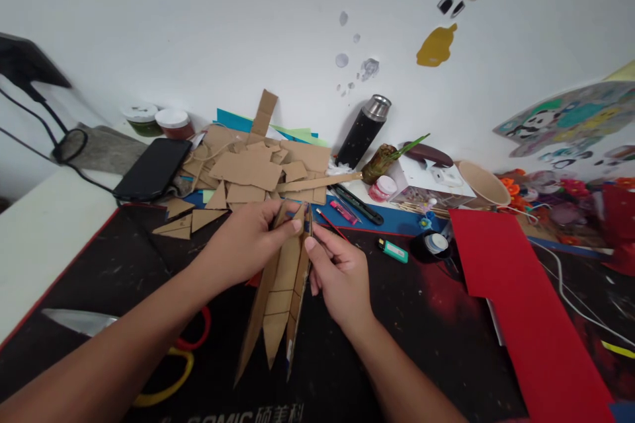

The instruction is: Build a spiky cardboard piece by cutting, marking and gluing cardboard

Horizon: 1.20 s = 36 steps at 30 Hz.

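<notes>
Cardboard piece (281, 277), upper edges gripped by left fingers (284, 234) and right fingers (320, 258); dark mat (337, 370) spreads around its tips.

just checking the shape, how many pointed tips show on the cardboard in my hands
3, side by side at the near end of the cardboard: left tip, middle tip and right tip. Another could be hidden underneath.

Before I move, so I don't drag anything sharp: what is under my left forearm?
Scissors: the blade shows on the outer side, the red handle and yellow handle on the inner side. Your left forearm hides their middle and anything else beneath it.
</notes>
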Each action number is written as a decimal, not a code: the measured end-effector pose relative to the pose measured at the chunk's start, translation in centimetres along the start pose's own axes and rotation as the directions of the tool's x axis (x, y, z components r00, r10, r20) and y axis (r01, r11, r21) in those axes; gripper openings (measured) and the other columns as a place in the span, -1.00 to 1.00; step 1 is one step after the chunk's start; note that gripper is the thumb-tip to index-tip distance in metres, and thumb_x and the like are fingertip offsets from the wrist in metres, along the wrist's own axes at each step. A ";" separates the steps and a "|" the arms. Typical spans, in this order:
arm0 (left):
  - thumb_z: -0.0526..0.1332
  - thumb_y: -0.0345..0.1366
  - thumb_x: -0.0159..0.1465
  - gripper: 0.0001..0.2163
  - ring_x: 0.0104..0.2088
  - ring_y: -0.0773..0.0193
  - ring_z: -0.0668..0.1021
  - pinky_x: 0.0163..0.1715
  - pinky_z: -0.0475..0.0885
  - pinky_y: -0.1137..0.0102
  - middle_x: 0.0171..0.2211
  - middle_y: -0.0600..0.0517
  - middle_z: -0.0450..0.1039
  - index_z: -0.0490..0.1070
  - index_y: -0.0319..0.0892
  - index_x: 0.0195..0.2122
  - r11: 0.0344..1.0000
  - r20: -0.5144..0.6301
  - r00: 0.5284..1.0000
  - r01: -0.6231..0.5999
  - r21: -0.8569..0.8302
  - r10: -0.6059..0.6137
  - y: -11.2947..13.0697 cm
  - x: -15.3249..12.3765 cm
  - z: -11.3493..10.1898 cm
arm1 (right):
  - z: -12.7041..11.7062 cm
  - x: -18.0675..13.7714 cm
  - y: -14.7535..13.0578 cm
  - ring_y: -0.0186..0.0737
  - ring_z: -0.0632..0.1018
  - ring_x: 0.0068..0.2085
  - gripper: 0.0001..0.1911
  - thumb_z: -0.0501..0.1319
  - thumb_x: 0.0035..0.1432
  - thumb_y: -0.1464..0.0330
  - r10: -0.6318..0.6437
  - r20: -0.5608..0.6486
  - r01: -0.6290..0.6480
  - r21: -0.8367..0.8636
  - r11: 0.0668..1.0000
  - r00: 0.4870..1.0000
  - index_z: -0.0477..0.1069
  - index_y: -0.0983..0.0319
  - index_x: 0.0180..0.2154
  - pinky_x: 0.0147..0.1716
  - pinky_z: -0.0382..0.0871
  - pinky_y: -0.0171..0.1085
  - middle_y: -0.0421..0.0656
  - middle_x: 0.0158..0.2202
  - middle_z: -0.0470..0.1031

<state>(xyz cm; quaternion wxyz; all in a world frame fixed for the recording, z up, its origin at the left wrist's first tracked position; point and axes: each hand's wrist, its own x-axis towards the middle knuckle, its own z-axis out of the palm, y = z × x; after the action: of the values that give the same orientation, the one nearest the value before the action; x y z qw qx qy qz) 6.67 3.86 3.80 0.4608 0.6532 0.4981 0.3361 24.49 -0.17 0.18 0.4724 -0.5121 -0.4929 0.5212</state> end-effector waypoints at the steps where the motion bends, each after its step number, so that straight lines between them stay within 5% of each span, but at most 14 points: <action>1: 0.25 -0.02 0.36 -0.72 -0.11 -0.02 0.70 -0.05 0.51 0.22 -0.22 0.07 0.75 0.68 -0.05 -0.16 1.000 0.002 1.000 -0.001 -0.001 0.001 0.0 0.0 0.0 | 0.0 0.0 0.0 -0.41 0.30 -0.73 -0.49 0.37 0.28 0.12 -0.003 -0.004 0.003 -0.004 1.000 1.000 0.67 0.27 0.14 -0.72 0.22 -0.40 -0.38 -0.68 0.32; 36: 0.30 0.11 0.33 -0.65 -0.06 -0.06 0.70 0.07 0.50 0.12 -0.13 -0.02 0.75 0.63 -0.08 -0.16 0.998 -0.015 1.000 0.015 -0.068 -0.016 -0.7 0.2 0.2 | 0.4 -0.1 -0.1 -0.42 0.30 -0.70 -0.47 0.37 0.24 0.12 0.051 -0.048 -0.048 0.054 0.997 0.998 0.66 0.28 0.14 -0.72 0.25 -0.40 -0.37 -0.64 0.34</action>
<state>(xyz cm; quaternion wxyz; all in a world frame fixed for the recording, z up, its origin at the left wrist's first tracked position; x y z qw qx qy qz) 6.69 4.07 3.06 0.4811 0.6308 0.4950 0.3544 24.08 -0.24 0.25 0.4848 -0.5241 -0.4544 0.5327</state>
